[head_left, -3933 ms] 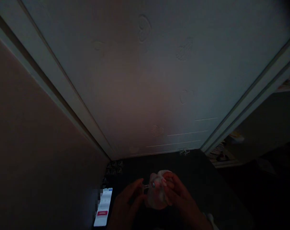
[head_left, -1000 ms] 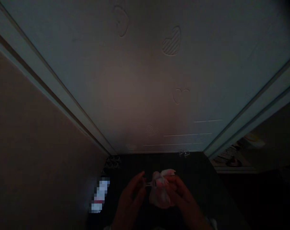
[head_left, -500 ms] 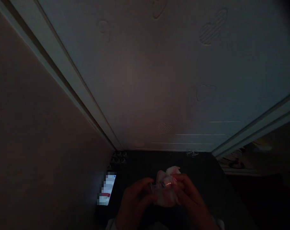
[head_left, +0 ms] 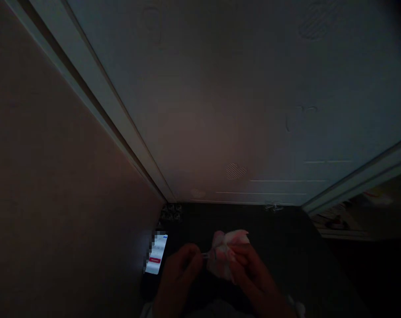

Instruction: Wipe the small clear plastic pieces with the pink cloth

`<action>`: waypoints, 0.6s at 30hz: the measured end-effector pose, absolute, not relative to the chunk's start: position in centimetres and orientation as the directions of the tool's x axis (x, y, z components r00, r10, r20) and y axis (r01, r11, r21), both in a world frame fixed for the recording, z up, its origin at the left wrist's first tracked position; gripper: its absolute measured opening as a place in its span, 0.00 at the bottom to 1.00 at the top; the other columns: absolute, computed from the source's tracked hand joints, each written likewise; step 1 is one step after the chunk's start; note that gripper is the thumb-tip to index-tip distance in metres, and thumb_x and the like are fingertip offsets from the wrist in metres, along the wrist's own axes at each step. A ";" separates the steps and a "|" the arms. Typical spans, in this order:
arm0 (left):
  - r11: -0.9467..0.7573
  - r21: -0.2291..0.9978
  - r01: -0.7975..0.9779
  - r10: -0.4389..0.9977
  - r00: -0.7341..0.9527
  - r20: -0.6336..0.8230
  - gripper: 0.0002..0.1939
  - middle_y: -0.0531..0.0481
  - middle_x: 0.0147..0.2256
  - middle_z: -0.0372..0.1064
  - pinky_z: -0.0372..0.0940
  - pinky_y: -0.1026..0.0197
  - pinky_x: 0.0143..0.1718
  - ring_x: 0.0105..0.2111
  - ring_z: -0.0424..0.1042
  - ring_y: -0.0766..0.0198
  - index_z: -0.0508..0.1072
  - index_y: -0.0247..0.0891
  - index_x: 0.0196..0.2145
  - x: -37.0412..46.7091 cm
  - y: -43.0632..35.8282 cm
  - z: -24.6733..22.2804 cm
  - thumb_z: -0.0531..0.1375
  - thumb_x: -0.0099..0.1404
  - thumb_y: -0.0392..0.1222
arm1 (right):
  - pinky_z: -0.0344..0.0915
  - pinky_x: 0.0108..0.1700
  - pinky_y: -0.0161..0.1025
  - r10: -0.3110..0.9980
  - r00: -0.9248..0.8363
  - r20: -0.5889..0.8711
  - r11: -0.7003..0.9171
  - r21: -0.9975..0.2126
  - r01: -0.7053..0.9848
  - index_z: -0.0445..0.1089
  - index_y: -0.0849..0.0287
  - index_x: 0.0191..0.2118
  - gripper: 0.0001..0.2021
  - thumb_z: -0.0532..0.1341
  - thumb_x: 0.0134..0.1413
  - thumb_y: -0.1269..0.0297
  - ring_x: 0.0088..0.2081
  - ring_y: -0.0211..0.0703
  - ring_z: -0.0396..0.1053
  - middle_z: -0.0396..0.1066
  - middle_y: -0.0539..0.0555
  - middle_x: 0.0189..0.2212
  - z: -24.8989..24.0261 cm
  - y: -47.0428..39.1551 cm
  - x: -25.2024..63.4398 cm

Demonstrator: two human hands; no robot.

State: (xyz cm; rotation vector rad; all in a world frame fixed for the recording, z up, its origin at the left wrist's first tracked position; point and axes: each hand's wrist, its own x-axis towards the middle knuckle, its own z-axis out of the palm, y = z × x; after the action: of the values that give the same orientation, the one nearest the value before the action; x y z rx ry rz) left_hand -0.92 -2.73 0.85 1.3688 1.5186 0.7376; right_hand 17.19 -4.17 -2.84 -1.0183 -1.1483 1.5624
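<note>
A crumpled, thin pink-and-white piece (head_left: 224, 260), perhaps tissue or cloth, sits between my two hands above the dark surface. My right hand (head_left: 255, 276) is closed on its right side, thumb and fingers pinching it. From its left side a thin pale strand (head_left: 204, 255) runs to my left hand (head_left: 180, 274). There the thumb and forefinger are pressed together on the strand's end. The scene is dim, so the exact kind of the piece and the strand cannot be told.
A lit phone screen (head_left: 156, 255) lies left of my hands. Small dark, round-topped items (head_left: 171, 212) stand in the back left corner, and a small clear shiny item (head_left: 273, 206) near the back edge. A pale embossed panel (head_left: 200, 132) rises behind the dark tabletop (head_left: 296, 256).
My left hand has drawn slightly left, away from the piece, and its fingers have closed into a pinch with the strand stretched between. The view has shifted a little.
</note>
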 end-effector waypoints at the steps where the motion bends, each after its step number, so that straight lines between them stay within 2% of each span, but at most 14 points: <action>1: 0.207 0.888 0.411 0.967 0.054 -0.250 0.16 0.55 0.20 0.60 0.56 0.64 0.25 0.23 0.61 0.64 0.67 0.38 0.23 -0.9 -2.7 0.7 0.52 0.62 0.51 | 0.65 0.33 0.36 0.967 -0.235 -0.099 -0.149 -0.967 -0.205 0.67 0.52 0.43 0.11 0.58 0.57 0.54 0.33 0.42 0.70 0.73 0.52 0.33 -2.7 -4.3 17.1; 5: 0.160 0.888 0.431 0.979 0.043 -0.197 0.24 0.54 0.19 0.61 0.58 0.62 0.25 0.22 0.63 0.62 0.66 0.38 0.20 -0.6 -2.8 -0.2 0.45 0.66 0.53 | 0.63 0.29 0.34 0.974 -0.179 -0.136 -0.186 -0.934 -0.304 0.67 0.53 0.40 0.14 0.62 0.52 0.51 0.29 0.40 0.70 0.74 0.52 0.32 -2.5 -4.1 16.7; 6: 0.133 0.895 0.426 0.986 0.032 -0.162 0.23 0.53 0.20 0.64 0.59 0.61 0.27 0.23 0.64 0.61 0.69 0.38 0.24 -0.7 -2.9 -0.4 0.45 0.66 0.53 | 0.63 0.29 0.34 0.971 -0.175 -0.160 -0.212 -0.918 -0.336 0.68 0.54 0.39 0.14 0.63 0.51 0.51 0.29 0.40 0.70 0.75 0.52 0.32 -2.6 -3.9 16.7; 8: 0.078 0.912 0.403 0.996 0.013 -0.091 0.19 0.49 0.29 0.71 0.63 0.59 0.33 0.30 0.69 0.59 0.72 0.37 0.40 -0.8 -3.2 -0.5 0.49 0.65 0.52 | 0.65 0.33 0.36 0.962 -0.173 -0.213 -0.267 -0.871 -0.413 0.69 0.54 0.37 0.15 0.65 0.47 0.51 0.33 0.44 0.72 0.76 0.52 0.32 -2.7 -3.4 16.7; 10: 0.033 0.915 0.403 0.998 0.035 -0.051 0.25 0.45 0.41 0.72 0.65 0.57 0.40 0.38 0.70 0.57 0.63 0.39 0.54 -0.9 -3.3 -0.6 0.57 0.60 0.48 | 0.65 0.37 0.38 0.954 -0.134 -0.269 -0.300 -0.823 -0.482 0.70 0.55 0.36 0.16 0.67 0.44 0.51 0.36 0.46 0.73 0.76 0.52 0.32 -2.9 -3.1 17.1; 11: 0.011 0.907 0.420 0.996 0.075 -0.047 0.30 0.45 0.46 0.71 0.64 0.56 0.44 0.41 0.70 0.57 0.60 0.40 0.57 -0.9 -3.4 -0.7 0.60 0.58 0.46 | 0.65 0.39 0.38 0.949 -0.101 -0.298 -0.306 -0.803 -0.512 0.71 0.55 0.35 0.16 0.68 0.42 0.52 0.37 0.46 0.72 0.76 0.51 0.33 -3.0 -3.0 17.3; 12: -0.011 0.894 0.447 0.991 0.126 -0.051 0.31 0.45 0.49 0.70 0.63 0.54 0.47 0.44 0.70 0.56 0.59 0.42 0.57 -0.8 -3.4 -0.7 0.62 0.56 0.43 | 0.65 0.39 0.38 0.943 -0.073 -0.325 -0.312 -0.782 -0.540 0.72 0.55 0.35 0.15 0.69 0.42 0.53 0.37 0.45 0.72 0.76 0.51 0.33 -3.0 -3.0 17.5; 14: -0.063 0.861 0.505 0.975 0.217 -0.056 0.28 0.46 0.52 0.68 0.61 0.53 0.51 0.47 0.69 0.56 0.63 0.45 0.56 -0.6 -3.3 -0.9 0.62 0.57 0.39 | 0.65 0.38 0.38 0.931 -0.053 -0.362 -0.321 -0.740 -0.591 0.72 0.55 0.35 0.15 0.69 0.41 0.54 0.36 0.45 0.72 0.76 0.50 0.33 -3.0 -3.2 18.0; 18: -0.163 0.796 0.584 0.968 0.251 0.013 0.16 0.47 0.46 0.74 0.64 0.52 0.49 0.45 0.71 0.56 0.72 0.43 0.47 0.0 -2.9 -0.9 0.58 0.60 0.38 | 0.65 0.43 0.40 0.927 -0.068 -0.368 -0.326 -0.704 -0.631 0.74 0.55 0.37 0.16 0.69 0.41 0.55 0.39 0.47 0.71 0.76 0.52 0.35 -2.9 -4.0 18.7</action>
State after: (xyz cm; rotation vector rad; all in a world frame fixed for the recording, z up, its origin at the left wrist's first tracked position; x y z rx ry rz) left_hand 0.02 -2.89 -0.87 1.8428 1.4155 0.7168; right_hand 18.67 -3.99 -2.93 -0.9546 -0.4343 1.6733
